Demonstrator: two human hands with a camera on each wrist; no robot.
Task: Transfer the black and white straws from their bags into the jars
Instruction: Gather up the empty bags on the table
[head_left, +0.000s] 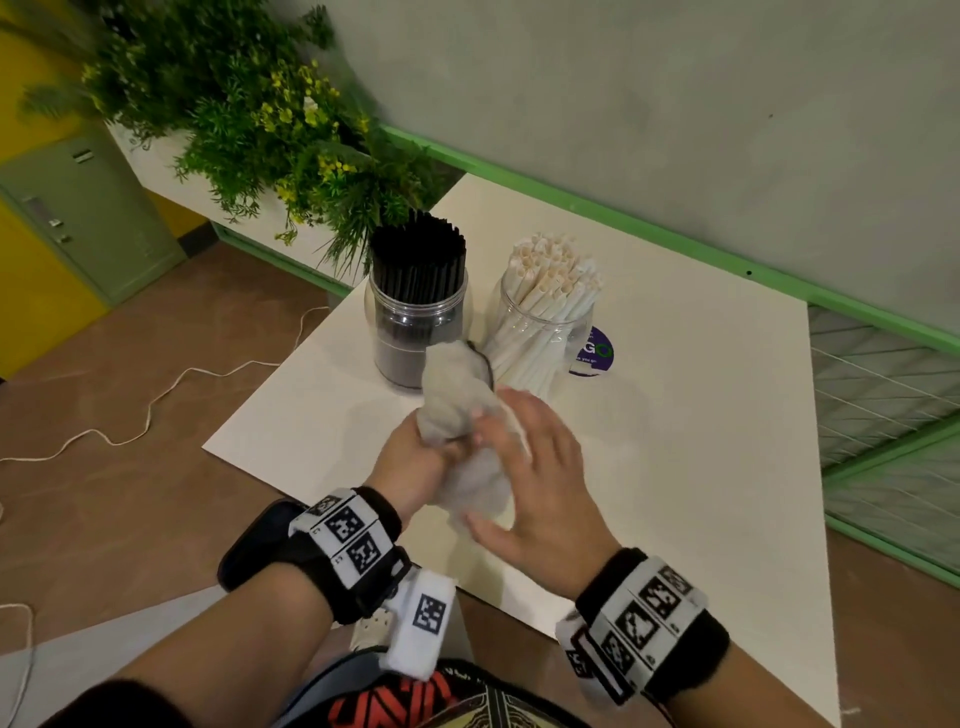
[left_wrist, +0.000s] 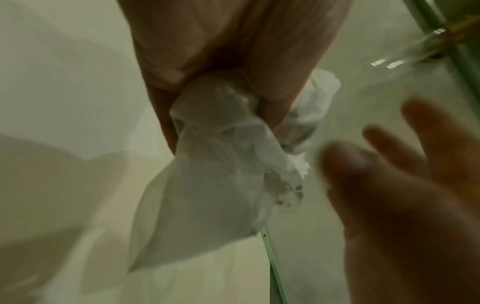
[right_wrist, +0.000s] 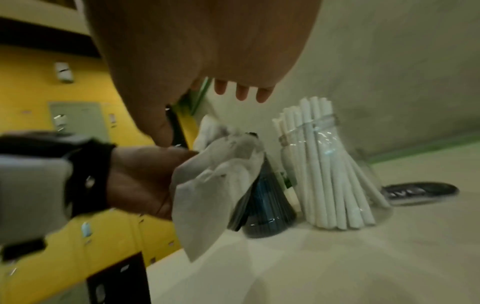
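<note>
Two clear jars stand at the back of the white table (head_left: 675, 415). The left jar (head_left: 415, 322) is packed with black straws (head_left: 417, 254); the right jar (head_left: 540, 338) holds white straws (head_left: 550, 280). My left hand (head_left: 415, 462) grips a crumpled whitish bag (head_left: 457, 405) in its fist, in front of the jars. In the left wrist view the bag (left_wrist: 213, 185) hangs limp from my curled fingers (left_wrist: 272, 82). My right hand (head_left: 535, 467) is flat beside the bag with straight, spread fingers. From the right wrist, the bag (right_wrist: 207, 185) partly hides the black-straw jar (right_wrist: 267, 205), with the white straws (right_wrist: 330, 174) to its right.
A round purple sticker (head_left: 595, 353) lies on the table behind the white-straw jar. Green plants (head_left: 249, 119) stand at the back left by a green-framed wall (head_left: 623, 218). A white cord (head_left: 156, 405) trails over the brown floor to the left.
</note>
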